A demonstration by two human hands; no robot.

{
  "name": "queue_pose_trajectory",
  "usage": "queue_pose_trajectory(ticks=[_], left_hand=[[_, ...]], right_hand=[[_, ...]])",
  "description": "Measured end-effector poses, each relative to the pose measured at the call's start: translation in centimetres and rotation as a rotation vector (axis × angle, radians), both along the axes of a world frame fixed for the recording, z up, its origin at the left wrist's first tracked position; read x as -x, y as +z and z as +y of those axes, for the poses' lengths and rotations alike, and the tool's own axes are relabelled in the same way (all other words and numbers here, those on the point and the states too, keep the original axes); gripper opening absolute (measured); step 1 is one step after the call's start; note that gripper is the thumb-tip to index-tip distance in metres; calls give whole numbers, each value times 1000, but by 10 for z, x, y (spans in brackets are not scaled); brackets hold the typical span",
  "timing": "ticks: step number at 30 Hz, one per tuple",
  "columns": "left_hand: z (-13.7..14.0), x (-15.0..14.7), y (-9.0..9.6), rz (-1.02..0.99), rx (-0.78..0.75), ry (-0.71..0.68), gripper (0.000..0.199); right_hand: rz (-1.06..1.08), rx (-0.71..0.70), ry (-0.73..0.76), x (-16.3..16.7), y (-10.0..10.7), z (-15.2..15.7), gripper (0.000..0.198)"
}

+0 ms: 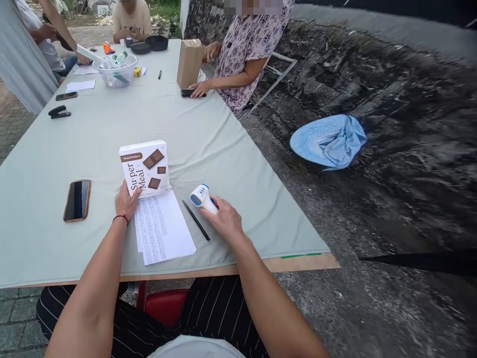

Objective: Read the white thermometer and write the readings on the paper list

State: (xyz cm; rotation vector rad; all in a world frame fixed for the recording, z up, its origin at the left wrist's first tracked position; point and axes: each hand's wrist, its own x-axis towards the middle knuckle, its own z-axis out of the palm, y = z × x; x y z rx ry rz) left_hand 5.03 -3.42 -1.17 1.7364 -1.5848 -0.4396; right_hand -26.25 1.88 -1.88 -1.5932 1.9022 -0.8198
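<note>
My left hand [127, 200] grips the lower left corner of a white meal box [152, 171] with chocolate pieces printed on it, its front tilted toward me. Wrapped in my right hand [225, 217] is a white and blue infrared thermometer [203, 197], its small screen facing up and left. Sheets of handwritten paper [164, 228] lie below the box, partly covered by it. Between the paper and my right hand rests a black pen [196, 220]. To the left of my left hand, a phone [77, 200] in an orange-brown case lies face up.
Farther along the cloth-covered table [122, 115] are a stapler [59, 112], another phone [66, 96], a clear basin [116, 72] with bottles, black pans [156, 43] and a cardboard box [189, 63]. Several people are around it. A blue sun hat [328, 141] lies at right, off the table.
</note>
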Motion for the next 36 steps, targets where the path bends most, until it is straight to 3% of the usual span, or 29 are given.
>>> queue_pose_trajectory(ticks=[5, 9, 12, 15, 18, 23, 27, 31, 36], left_hand=[[1, 1, 1, 27, -2, -3, 64], [2, 3, 2, 9, -13, 14, 64], [2, 5, 3, 14, -11, 13, 62], [3, 7, 2, 15, -18, 13, 63], [5, 9, 1, 26, -13, 2, 63], [6, 12, 0, 39, -16, 2, 61], [6, 13, -3, 38, -23, -4, 64], [6, 14, -4, 22, -27, 15, 67], [7, 15, -4, 25, -7, -12, 65]], right_hand=[[318, 137, 43, 6, -20, -1, 43], [289, 343, 52, -5, -18, 15, 29], [217, 227, 183, -16, -18, 24, 23], [222, 137, 233, -21, -20, 27, 33], [54, 162, 293, -21, -17, 31, 43], [-626, 110, 421, -29, -1, 53, 43], [-938, 80, 547, -42, 6, 71, 45], [-962, 52, 544, -53, 1, 78, 44], [-767, 123, 292, -60, -10, 81, 30]])
